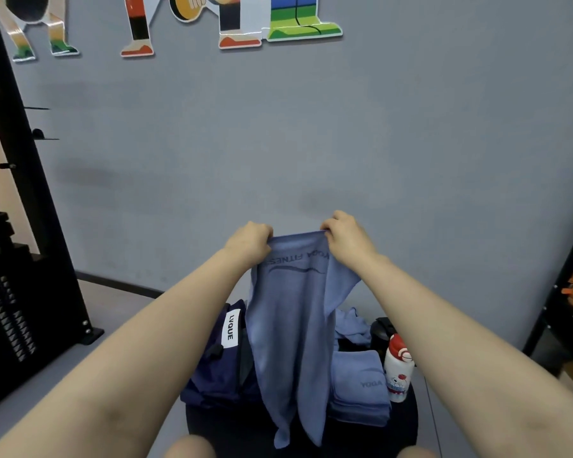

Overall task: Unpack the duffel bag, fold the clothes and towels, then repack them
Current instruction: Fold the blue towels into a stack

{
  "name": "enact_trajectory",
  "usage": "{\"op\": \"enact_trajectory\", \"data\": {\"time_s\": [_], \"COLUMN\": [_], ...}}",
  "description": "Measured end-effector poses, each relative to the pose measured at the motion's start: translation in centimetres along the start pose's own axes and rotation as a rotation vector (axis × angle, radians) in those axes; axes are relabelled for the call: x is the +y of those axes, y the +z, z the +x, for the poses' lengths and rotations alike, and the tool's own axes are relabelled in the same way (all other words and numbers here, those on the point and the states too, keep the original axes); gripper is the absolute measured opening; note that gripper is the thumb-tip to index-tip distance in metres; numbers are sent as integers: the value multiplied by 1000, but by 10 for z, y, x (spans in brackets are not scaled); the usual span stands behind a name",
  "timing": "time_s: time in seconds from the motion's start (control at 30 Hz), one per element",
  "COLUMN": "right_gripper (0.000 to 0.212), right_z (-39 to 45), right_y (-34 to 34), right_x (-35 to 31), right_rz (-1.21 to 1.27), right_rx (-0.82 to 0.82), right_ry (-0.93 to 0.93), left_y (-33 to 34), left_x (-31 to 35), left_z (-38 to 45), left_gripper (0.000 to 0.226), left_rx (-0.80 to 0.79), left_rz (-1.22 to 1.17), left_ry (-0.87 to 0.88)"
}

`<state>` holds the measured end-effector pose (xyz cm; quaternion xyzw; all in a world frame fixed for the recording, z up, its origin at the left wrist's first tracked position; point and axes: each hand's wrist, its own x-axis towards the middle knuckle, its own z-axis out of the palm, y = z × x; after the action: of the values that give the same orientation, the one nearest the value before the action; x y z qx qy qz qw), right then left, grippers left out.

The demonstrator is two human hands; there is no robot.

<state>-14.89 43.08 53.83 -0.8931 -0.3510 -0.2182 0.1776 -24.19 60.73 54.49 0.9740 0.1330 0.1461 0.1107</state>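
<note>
Head view, near to far: both arms are reaching out over a dark round stool. On it, a folded blue towel stack is sitting on the right, with a white bottle just beside it and a crumpled blue cloth behind. The navy duffel bag is slumping on the left, its LVQUE label running vertically.

The towel is hanging in front of both, long axis vertical, tail pointing down at the stool, lettered end up.

The left hand and right hand are each pinching a top corner, fingers curled tight on the cloth.

Judging the step: fold phase, this towel is being held out for squaring up. Next move probably needs the edge pulled taut and the corners brought together.
</note>
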Motion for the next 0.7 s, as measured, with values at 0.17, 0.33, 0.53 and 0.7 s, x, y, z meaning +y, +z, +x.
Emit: {"op": "enact_trajectory", "data": {"time_s": [0.17, 0.33, 0.53, 0.7], "right_gripper": [24, 27, 28, 24], "right_z": [-12, -21, -31, -42], "right_y": [3, 1, -6, -15], "right_x": [17, 32, 40, 36], "right_rz": [-55, -65, 6, 185], "right_rx": [10, -14, 56, 230], "right_ry": [117, 181, 274, 388], "left_y": [3, -9, -28, -39], "left_x": [-20, -26, -29, -32], "left_z": [-6, -7, -14, -25], "left_gripper": [29, 32, 25, 18], "left_rx": [26, 146, 281, 348], "left_rz": [-56, -187, -384, -489], "left_ry": [-50, -45, -121, -188]}}
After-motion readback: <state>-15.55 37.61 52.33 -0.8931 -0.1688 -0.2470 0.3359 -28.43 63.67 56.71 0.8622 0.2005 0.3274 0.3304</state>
